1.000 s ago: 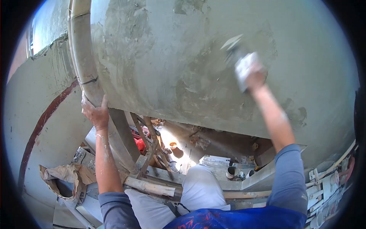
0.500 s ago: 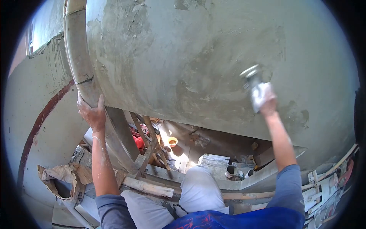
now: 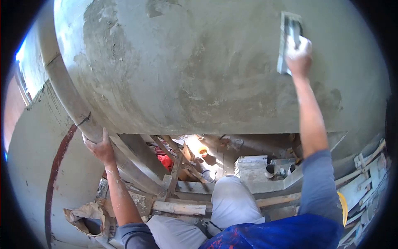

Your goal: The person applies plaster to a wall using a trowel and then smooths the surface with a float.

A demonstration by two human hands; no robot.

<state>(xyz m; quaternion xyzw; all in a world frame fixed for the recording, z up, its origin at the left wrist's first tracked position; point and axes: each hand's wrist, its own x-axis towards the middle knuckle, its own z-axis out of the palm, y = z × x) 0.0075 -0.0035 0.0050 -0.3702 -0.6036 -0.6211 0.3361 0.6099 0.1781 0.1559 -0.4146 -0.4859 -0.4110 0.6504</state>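
My right hand [image 3: 299, 57], in a pale, dusty covering or coating, grips the handle of a plastering trowel [image 3: 283, 53]. The trowel's long flat blade stands upright against the grey plastered wall [image 3: 232, 83], high on the right. Darker damp-looking patches mark the plaster to its left and below. On the left, my left hand [image 3: 100, 148] is closed round a thick bamboo pole [image 3: 72, 99] that runs up past the wall's edge. A dark tie [image 3: 84, 119] wraps the pole just above that hand.
Below the wall is an opening with a yellow bucket [image 3: 202, 151] far down. Pale stacked blocks [image 3: 251, 166] and a container [image 3: 271, 170] stand near its right side. A cut bamboo pole [image 3: 178, 207] lies by my knees, and a torn paper sack [image 3: 85, 216] sits lower left.
The trowel has moved up the wall in my right hand and now stands more upright. My left hand stays on the bamboo pole while the view has shifted.
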